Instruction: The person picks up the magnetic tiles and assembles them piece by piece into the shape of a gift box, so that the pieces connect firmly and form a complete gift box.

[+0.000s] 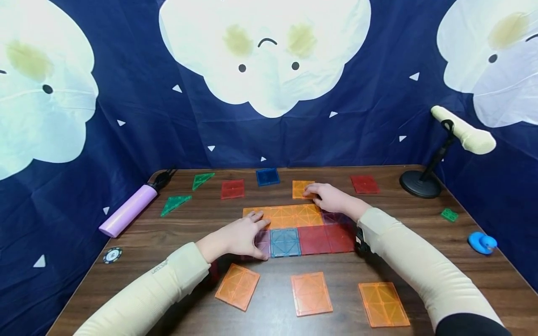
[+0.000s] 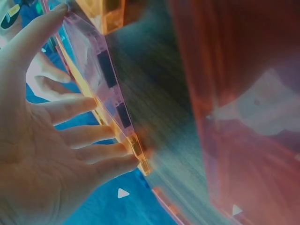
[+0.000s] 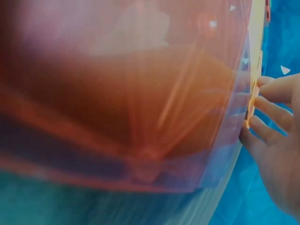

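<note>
Spreading loosely at the left end of a two-row tile panel, the left hand is resting its fingers on the orange row, its thumb lying beside a purple tile; these fingers are closing round nothing. Just beyond the panel, the right hand is touching a separate orange tile lying flat on the wooden table; whether its fingertips are pinching that tile, I cannot tell. A light blue tile and red tiles are filling out the panel's near row.

Three loose orange tiles are lying nearest the viewer. Farther back, green triangles, a red square and a dark blue square are sitting apart. On the right, a black stand is holding a cream-coloured cylinder, and a blue rubber duck is sitting near a green toy brick. On the left, a poker chip is lying near a lilac cylinder.
</note>
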### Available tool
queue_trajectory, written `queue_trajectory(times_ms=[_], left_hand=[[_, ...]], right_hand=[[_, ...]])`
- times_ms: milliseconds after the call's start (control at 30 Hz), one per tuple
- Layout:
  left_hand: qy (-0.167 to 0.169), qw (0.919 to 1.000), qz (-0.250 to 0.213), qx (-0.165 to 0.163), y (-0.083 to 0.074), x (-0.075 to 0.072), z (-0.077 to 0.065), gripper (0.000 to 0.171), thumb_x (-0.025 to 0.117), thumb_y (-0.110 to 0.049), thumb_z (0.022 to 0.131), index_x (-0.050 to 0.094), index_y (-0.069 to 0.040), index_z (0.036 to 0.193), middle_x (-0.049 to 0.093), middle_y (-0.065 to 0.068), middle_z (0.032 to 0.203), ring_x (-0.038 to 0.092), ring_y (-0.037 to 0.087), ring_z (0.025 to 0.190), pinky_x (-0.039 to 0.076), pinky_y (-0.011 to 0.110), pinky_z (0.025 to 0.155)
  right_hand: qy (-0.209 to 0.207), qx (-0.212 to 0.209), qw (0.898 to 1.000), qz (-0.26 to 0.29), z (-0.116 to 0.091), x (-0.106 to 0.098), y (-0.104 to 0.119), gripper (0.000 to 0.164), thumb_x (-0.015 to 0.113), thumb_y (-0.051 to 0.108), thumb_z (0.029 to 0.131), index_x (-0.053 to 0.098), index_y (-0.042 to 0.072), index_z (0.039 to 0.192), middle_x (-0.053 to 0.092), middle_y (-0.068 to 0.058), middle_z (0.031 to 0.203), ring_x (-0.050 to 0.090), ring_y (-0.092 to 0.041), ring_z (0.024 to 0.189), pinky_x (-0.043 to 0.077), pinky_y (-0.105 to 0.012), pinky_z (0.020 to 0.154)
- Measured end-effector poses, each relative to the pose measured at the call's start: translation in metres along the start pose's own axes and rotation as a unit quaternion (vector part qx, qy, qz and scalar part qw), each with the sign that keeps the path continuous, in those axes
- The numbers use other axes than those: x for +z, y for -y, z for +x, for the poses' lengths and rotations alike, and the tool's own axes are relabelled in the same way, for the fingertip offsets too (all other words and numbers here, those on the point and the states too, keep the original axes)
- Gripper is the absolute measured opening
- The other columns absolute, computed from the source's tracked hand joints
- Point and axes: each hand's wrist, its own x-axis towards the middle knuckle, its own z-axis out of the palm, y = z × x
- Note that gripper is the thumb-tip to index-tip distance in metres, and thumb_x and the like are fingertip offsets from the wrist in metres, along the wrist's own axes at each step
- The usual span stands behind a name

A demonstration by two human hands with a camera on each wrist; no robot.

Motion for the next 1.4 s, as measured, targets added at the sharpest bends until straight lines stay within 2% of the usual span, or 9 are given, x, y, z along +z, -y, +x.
queue_trajectory(times_ms=[233, 433, 533, 733, 1000, 1100, 1200, 1300, 1400], left_hand=[[-0.002, 1.0000, 0.003, -0.002, -0.001, -0.001, -0.001, 0.098, 0.082, -0.055, 0.078, 0.046, -0.002, 0.152, 0.032, 0.027, 0.159, 0.029, 0.050, 0.145, 0.033, 0.054, 0.114], [0.000, 1.0000, 0.001, -0.009, -0.002, 0.000, -0.003, 0.098, 0.082, -0.055, 0.078, 0.046, -0.003, 0.152, 0.031, 0.025, 0.160, 0.028, 0.048, 0.146, 0.032, 0.054, 0.114], [0.000, 0.9999, 0.002, -0.011, -0.001, 0.001, -0.003, 0.099, 0.082, -0.056, 0.077, 0.046, -0.004, 0.153, 0.031, 0.025, 0.161, 0.028, 0.048, 0.146, 0.032, 0.054, 0.115], [-0.002, 0.9999, 0.003, -0.016, -0.001, 0.001, -0.003, 0.099, 0.082, -0.056, 0.078, 0.045, -0.004, 0.153, 0.030, 0.024, 0.161, 0.027, 0.047, 0.147, 0.032, 0.053, 0.115], [0.006, 1.0000, 0.002, -0.006, -0.002, 0.001, 0.000, 0.098, 0.081, -0.056, 0.078, 0.045, -0.004, 0.153, 0.030, 0.025, 0.160, 0.027, 0.049, 0.146, 0.032, 0.052, 0.115], [0.009, 0.9999, -0.001, -0.007, -0.003, -0.001, 0.001, 0.098, 0.082, -0.055, 0.078, 0.046, -0.004, 0.153, 0.031, 0.026, 0.160, 0.028, 0.049, 0.146, 0.033, 0.053, 0.115], [0.010, 0.9999, -0.005, -0.010, -0.003, -0.003, 0.001, 0.097, 0.083, -0.054, 0.078, 0.046, -0.003, 0.152, 0.031, 0.026, 0.160, 0.028, 0.050, 0.146, 0.032, 0.054, 0.114], [0.010, 0.9998, -0.010, -0.012, -0.003, -0.002, 0.000, 0.097, 0.084, -0.052, 0.077, 0.047, -0.003, 0.152, 0.031, 0.027, 0.160, 0.028, 0.050, 0.145, 0.033, 0.054, 0.114], [0.009, 0.9998, -0.012, -0.013, -0.003, -0.001, 0.000, 0.097, 0.084, -0.052, 0.077, 0.047, -0.002, 0.151, 0.032, 0.028, 0.159, 0.029, 0.050, 0.145, 0.033, 0.054, 0.114]], right_hand=[[0.003, -0.013, 0.999, 0.034, -0.008, -0.005, 0.005, 0.037, 0.053, -0.011, 0.092, 0.073, 0.003, 0.118, 0.062, -0.019, 0.134, 0.052, -0.039, 0.131, 0.039, -0.053, 0.110], [0.000, -0.014, 0.999, 0.032, 0.002, -0.004, 0.004, 0.032, 0.054, -0.010, 0.092, 0.074, 0.006, 0.113, 0.065, -0.012, 0.122, 0.056, -0.036, 0.121, 0.041, -0.054, 0.108], [0.003, -0.001, 1.000, 0.021, 0.014, -0.003, 0.008, 0.031, 0.056, -0.004, 0.096, 0.071, 0.005, 0.122, 0.062, -0.015, 0.126, 0.054, -0.037, 0.122, 0.040, -0.053, 0.108], [0.047, 0.051, 0.998, 0.000, 0.046, 0.002, 0.023, 0.045, 0.053, 0.014, 0.106, 0.049, 0.008, 0.151, 0.041, -0.022, 0.154, 0.036, -0.043, 0.142, 0.029, -0.056, 0.116], [0.092, 0.138, 0.984, -0.058, 0.074, 0.014, 0.037, 0.054, 0.043, 0.033, 0.111, 0.029, 0.028, 0.163, 0.025, -0.021, 0.162, 0.022, -0.043, 0.147, 0.032, -0.057, 0.114], [0.091, 0.144, 0.983, -0.064, 0.076, 0.016, 0.038, 0.050, 0.043, 0.032, 0.111, 0.035, 0.029, 0.161, 0.024, -0.020, 0.162, 0.022, -0.041, 0.146, 0.034, -0.055, 0.113], [0.074, 0.120, 0.989, -0.051, 0.074, 0.014, 0.038, 0.044, 0.047, 0.024, 0.110, 0.048, 0.022, 0.154, 0.031, -0.019, 0.158, 0.027, -0.039, 0.142, 0.034, -0.053, 0.113], [0.051, 0.079, 0.995, -0.043, 0.073, 0.013, 0.037, 0.030, 0.053, 0.017, 0.108, 0.064, 0.013, 0.136, 0.038, -0.018, 0.154, 0.033, -0.037, 0.141, 0.035, -0.049, 0.114], [0.021, 0.043, 0.998, -0.038, 0.074, 0.014, 0.037, 0.018, 0.059, 0.014, 0.105, 0.068, 0.009, 0.120, 0.044, -0.017, 0.152, 0.041, -0.034, 0.139, 0.038, -0.045, 0.113]])
